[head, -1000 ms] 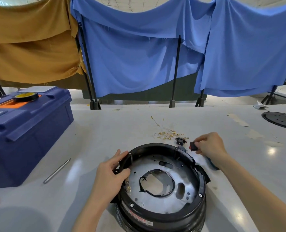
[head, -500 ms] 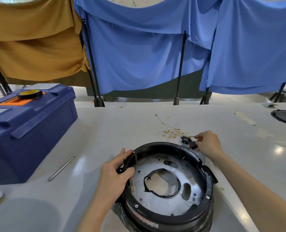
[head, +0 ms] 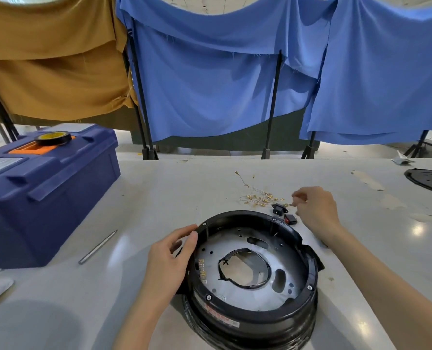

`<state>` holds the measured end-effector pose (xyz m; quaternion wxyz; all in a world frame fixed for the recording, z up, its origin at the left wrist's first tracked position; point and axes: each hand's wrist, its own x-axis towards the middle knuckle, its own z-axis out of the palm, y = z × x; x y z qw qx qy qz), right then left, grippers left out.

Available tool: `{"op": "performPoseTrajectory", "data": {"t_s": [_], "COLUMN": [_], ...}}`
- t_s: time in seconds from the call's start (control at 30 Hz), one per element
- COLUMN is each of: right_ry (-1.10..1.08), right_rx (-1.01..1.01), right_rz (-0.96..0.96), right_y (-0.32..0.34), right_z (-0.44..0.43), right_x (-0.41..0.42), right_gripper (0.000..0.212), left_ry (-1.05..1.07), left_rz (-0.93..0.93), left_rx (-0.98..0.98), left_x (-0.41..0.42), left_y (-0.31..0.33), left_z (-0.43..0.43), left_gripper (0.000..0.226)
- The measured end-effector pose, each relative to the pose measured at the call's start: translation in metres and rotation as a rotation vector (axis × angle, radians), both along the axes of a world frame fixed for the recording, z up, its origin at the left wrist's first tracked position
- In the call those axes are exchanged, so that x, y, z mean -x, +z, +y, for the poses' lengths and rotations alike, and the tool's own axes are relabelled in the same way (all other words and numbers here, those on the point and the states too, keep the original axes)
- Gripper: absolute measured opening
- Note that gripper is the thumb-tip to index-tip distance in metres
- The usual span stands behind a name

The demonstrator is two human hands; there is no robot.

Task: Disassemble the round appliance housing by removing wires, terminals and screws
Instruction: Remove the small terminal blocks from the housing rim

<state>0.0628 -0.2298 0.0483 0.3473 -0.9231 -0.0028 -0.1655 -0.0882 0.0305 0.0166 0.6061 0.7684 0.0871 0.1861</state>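
Note:
The round black appliance housing stands on the white table in front of me, with its open side up. Inside it is a bare metal plate and a loop of black wire. Screws sit in its rim. My left hand rests against the rim's left side with relaxed fingers. My right hand hovers past the far right of the rim, fingers loosely curled and holding nothing I can see. Under it lie a small black-and-red switch and a black socket, beside a pile of wires with brass terminals.
A blue toolbox with a tape roll on top fills the left of the table. A thin metal rod lies between it and the housing. A black perforated disc sits at the far right edge. Blue and tan cloths hang behind.
My right hand set the small black part down beside the socket and lifted off it. My left thumb came off the inside of the rim. The view came closer.

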Motion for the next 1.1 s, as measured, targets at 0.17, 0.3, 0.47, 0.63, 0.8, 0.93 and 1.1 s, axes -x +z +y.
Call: {"op": "performPoseTrajectory", "data": {"t_s": [0.17,0.3,0.47,0.63,0.8,0.93,1.1], "right_ry": [0.273,0.695,0.858,0.839,0.783,0.774,0.758], "right_rx": [-0.031,0.008,0.169,0.275,0.383,0.407,0.401], "right_rz": [-0.095,0.142,0.171,0.119,0.109,0.104,0.08], "right_y": [0.021,0.022,0.009,0.008,0.003,-0.002,-0.005], "right_z": [0.043,0.078,0.112,0.124,0.128,0.132,0.133], "right_x": [0.049,0.089,0.109,0.112,0.114,0.115,0.117], "right_gripper": [0.011,0.003,0.007,0.007,0.013,0.013,0.013], "left_ry": [0.082,-0.102,-0.189,-0.176,-0.118,-0.114,-0.13], "left_rz": [-0.109,-0.014,0.032,-0.004,-0.032,-0.031,-0.039], "left_rx": [-0.139,-0.01,-0.024,-0.043,-0.038,-0.032,-0.027], "left_x": [0.011,0.025,0.032,0.033,0.029,0.03,0.028], "left_y": [0.003,0.0,-0.001,-0.001,-0.005,-0.008,-0.01], "left_z": [0.018,0.033,0.036,0.034,0.029,0.027,0.027], "left_gripper": [0.015,0.024,0.024,0.027,0.023,0.021,0.027]}}
